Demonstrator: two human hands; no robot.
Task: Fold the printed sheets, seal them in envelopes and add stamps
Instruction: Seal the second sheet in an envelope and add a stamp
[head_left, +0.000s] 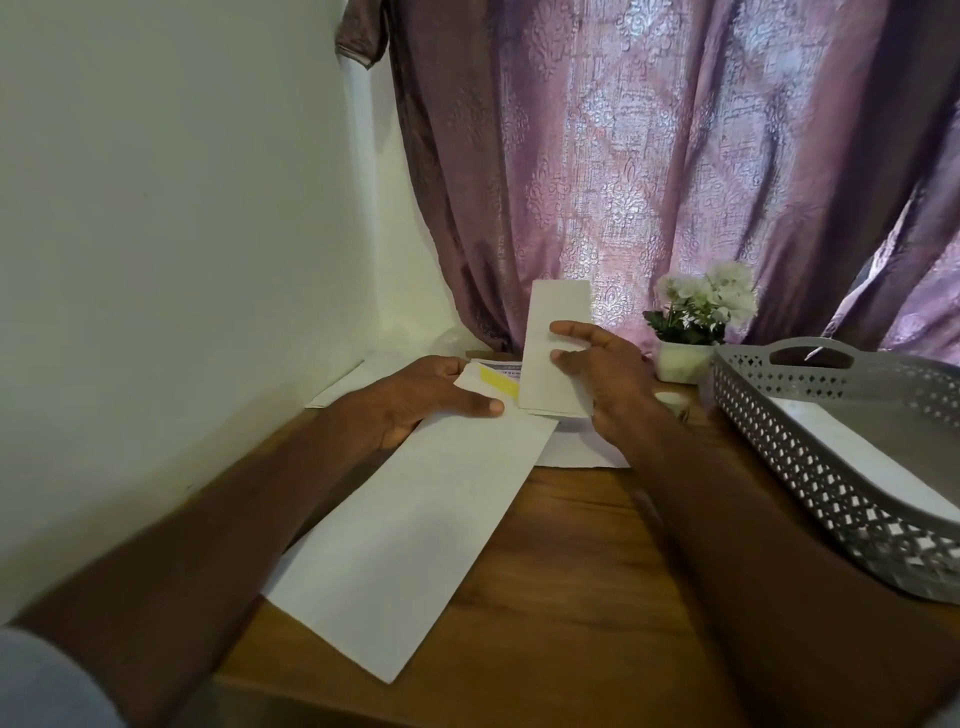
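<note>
A long white envelope (415, 525) lies slanted across the wooden table (587, 597), its open flap with a yellow adhesive strip (497, 383) at the far end. My left hand (421, 400) grips the envelope near that mouth, thumb on top. My right hand (602, 374) pinches a folded white sheet (556, 343) and holds it upright, its lower end at the envelope's opening.
A grey perforated tray (810, 457) holding white paper sits at the right. A small white pot of pale flowers (696, 322) stands by the purple curtain (675, 156). More white paper (576, 447) lies under the hands. A white wall (156, 260) borders the left side.
</note>
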